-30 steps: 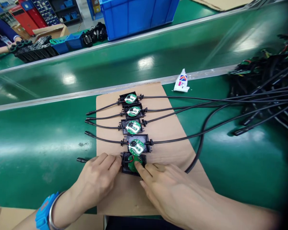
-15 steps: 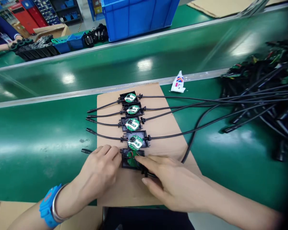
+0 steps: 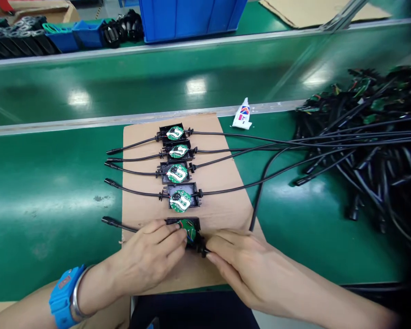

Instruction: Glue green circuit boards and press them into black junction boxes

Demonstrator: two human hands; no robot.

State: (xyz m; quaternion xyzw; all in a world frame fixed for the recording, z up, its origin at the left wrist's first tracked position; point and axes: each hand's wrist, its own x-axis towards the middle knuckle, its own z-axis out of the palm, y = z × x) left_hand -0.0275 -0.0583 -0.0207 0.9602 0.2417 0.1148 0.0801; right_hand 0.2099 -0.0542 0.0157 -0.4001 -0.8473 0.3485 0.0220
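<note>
A small black plastic case (image 3: 194, 222) with a round green circuit board (image 3: 187, 231) lies on the cardboard nearest to me. My left hand (image 3: 155, 250) is closed over its left side, fingertips at the board, hiding part of both. At the lower right corner, the thumb and forefinger of my right hand (image 3: 241, 260) pinch the black cable (image 3: 205, 251) by its strain relief. A short connector lead (image 3: 114, 223) sticks out to the left from under my left hand. Beyond, several similar cases (image 3: 180, 197) with boards and cables form a column.
The cardboard sheet (image 3: 222, 210) rests on a green table (image 3: 55, 192). Behind it lies a white tube (image 3: 242, 115). A tangled pile of black cables (image 3: 366, 137) covers the right side. Across the metal ledge stand a large blue bin (image 3: 192, 18) and small blue trays (image 3: 89, 34).
My left fingers have moved right onto the board. My right fingertips have left the board and now pinch the cable. The nearest case sits farther from its neighbour. The view has shifted.
</note>
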